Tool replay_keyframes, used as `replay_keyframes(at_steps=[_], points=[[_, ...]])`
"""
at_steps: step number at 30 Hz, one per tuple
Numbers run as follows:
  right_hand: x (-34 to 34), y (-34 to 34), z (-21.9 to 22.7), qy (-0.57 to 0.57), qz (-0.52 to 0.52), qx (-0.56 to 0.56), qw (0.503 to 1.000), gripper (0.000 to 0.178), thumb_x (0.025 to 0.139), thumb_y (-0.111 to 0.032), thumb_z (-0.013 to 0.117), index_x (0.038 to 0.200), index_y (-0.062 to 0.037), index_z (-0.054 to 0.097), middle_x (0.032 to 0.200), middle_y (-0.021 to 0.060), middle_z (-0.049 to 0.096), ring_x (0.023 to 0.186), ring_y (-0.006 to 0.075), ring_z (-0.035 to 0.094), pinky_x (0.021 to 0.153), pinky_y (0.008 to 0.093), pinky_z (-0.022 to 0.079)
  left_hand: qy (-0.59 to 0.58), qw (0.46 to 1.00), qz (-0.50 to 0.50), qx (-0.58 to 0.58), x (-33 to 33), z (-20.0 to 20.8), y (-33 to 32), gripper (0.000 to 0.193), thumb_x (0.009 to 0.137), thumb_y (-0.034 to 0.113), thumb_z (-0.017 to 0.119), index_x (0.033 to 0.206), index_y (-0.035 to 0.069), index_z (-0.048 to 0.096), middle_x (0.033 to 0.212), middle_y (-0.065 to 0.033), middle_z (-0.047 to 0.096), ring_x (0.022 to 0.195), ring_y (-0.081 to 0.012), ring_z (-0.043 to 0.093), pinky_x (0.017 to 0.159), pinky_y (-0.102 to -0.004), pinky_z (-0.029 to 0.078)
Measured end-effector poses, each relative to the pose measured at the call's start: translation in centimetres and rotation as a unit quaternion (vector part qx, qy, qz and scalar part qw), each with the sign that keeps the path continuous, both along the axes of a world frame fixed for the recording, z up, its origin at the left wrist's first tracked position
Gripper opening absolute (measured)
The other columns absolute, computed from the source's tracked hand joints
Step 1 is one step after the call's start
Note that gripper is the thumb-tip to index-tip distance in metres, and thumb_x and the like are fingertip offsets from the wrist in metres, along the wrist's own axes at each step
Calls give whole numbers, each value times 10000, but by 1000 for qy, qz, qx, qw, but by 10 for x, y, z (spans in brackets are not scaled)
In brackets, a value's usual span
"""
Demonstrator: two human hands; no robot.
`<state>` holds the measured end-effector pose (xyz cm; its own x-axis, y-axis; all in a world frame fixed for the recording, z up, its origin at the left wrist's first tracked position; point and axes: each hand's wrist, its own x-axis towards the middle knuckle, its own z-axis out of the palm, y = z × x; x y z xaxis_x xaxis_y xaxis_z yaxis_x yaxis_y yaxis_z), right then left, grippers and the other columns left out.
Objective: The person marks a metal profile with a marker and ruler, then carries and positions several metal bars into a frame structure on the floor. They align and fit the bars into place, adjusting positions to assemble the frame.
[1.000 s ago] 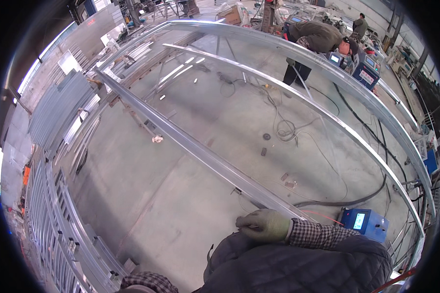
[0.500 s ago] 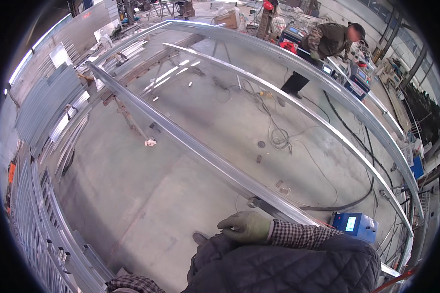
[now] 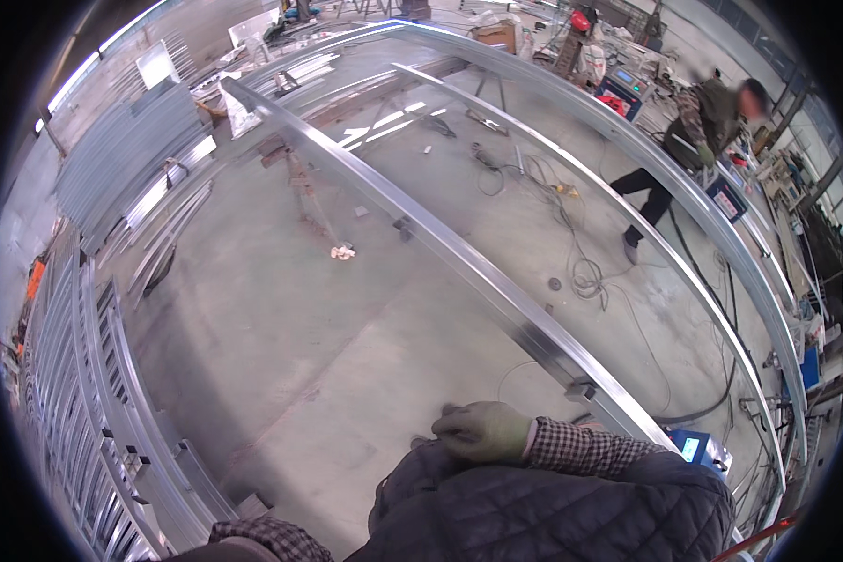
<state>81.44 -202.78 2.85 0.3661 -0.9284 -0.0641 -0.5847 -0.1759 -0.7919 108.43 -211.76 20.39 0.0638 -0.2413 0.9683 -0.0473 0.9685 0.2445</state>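
My right hand [image 3: 487, 433], in an olive-green work glove, is held in front of my dark quilted jacket [image 3: 553, 515]. Its fingers are curled closed; whatever they may hold is hidden. Just beyond it, a long shiny metal beam [image 3: 459, 253] runs diagonally from the far left to the near right, with a small dark block [image 3: 582, 389] at its side close to my hand. At the lower edge only the checked sleeve [image 3: 272, 536] of my left arm shows; the left hand itself is out of sight.
A blue machine with a lit screen [image 3: 702, 450] stands right of my sleeve. Stacked metal frames [image 3: 94, 403] line the left side. A thinner rail [image 3: 571, 159] and a curved outer beam [image 3: 665, 169] lie farther right. Cables [image 3: 585, 276] trail over the floor. A co-worker [image 3: 707, 122] bends at the far right.
The view has shifted, so the beam and blue machine sit differently. My right hand stays curled by the jacket. The co-worker has moved, with the legs now showing in a wide stance.
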Motion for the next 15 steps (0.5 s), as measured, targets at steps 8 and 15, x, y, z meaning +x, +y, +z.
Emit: replay_keyframes(at_steps=[8, 15], points=[[29, -116, -29, 10, 38, 75, 996, 278, 1033, -339, 657, 1218, -144, 731, 942, 204, 760, 886, 427, 741, 847, 542, 582, -26, 987, 58, 149, 67, -56, -111, 261, 1072, 122, 538, 1069, -52, 732, 1090, -217, 761, 1062, -396, 739, 1023, -559, 586], [65, -254, -39, 59, 103, 93, 989, 347, 1041, -376, 635, 1289, -165, 756, 1094, 177, 793, 1039, 396, 743, 952, 505, 590, -131, 666, 98, 728, 130, -268, -161, 361, 1087, 248, 692, 1293, -38, 770, 1110, -137, 831, 1037, -166, 769, 958, -326, 589]])
